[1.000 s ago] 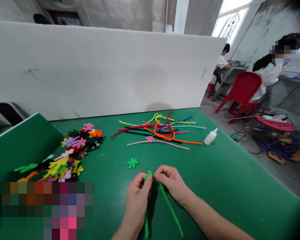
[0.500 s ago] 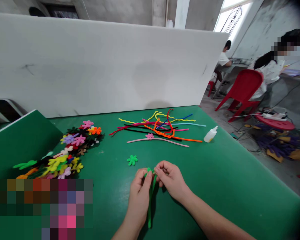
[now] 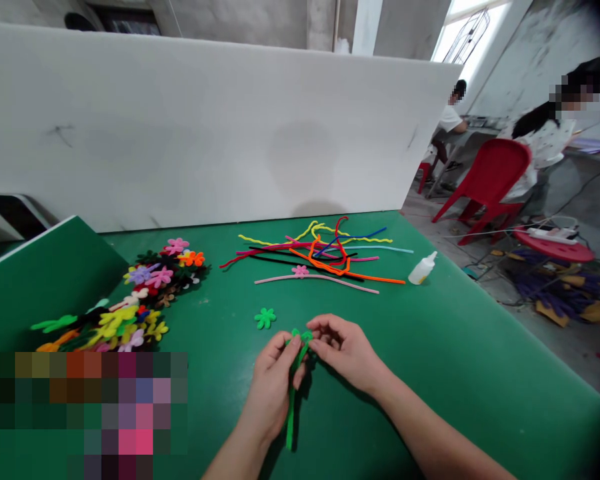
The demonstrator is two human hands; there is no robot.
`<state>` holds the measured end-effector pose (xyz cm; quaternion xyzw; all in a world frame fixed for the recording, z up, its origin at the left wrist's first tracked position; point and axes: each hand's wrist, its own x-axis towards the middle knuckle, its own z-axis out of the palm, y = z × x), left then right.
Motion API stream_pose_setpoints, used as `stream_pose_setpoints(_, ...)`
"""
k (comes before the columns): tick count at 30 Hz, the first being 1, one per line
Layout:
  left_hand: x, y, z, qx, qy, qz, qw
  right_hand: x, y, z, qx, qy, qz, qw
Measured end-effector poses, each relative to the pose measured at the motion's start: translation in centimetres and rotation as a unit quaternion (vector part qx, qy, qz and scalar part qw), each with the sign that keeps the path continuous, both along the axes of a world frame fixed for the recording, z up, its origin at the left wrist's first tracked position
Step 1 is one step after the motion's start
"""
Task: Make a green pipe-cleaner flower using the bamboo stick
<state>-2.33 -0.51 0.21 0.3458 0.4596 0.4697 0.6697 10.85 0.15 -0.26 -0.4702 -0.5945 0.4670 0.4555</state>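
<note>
My left hand is closed on a green pipe cleaner, pinching its upper part, which is bent into small loops. The long straight tail hangs down below my fingers. My right hand has its thumb and fingertips at the right side of the looped top, pinching a loop there. Just beyond my left hand a finished green pipe-cleaner flower lies flat on the green table. Parts of the loops are hidden by my fingers.
Loose coloured pipe cleaners lie farther back, with a small pink flower among them. A white glue bottle stands at the right. Many fuzzy flowers are heaped at the left. A white panel rises behind; people sit beyond.
My left hand has shifted slightly left with the green pipe cleaner, whose tail swung left. My right fingers have opened a little and the loops at the top show more.
</note>
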Motion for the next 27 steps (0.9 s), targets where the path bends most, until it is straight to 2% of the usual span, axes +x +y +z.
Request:
stream_pose_setpoints(6, -0.1, 0.2, 0.5, -0.058, -0.074, -0.038, 0.995, 1.3, 0.1, 1.0, 0.156, -0.143, 0.055, 0.976)
stream_pose_setpoints(9, -0.2, 0.1, 0.7, -0.063, -0.083, -0.058, 0.993, 1.8, 0.1, 1.2, 0.207, -0.193, 0.080, 0.956)
stream_pose_setpoints(13, -0.1, 0.0, 0.7, -0.046, -0.062, -0.087, 0.993, 2.5, -0.1, 0.6, 0.270, -0.233, 0.093, 0.930)
stream_pose_setpoints(18, 0.1, -0.2, 0.5, -0.002, -0.015, -0.105, 0.994, 2.9, -0.4, -0.6, 0.320, -0.241, 0.077, 0.913)
stream_pose_setpoints(23, 0.2, -0.3, 0.0, 0.051, 0.033, -0.105, 0.993, 3.0, -0.7, -1.1, 0.338, -0.235, 0.050, 0.910)
stream_pose_setpoints(27, 0.3, -0.5, -0.2, 0.037, 0.061, -0.103, 0.992, 3.0, -0.9, -1.2, 0.343, -0.220, 0.049, 0.912)
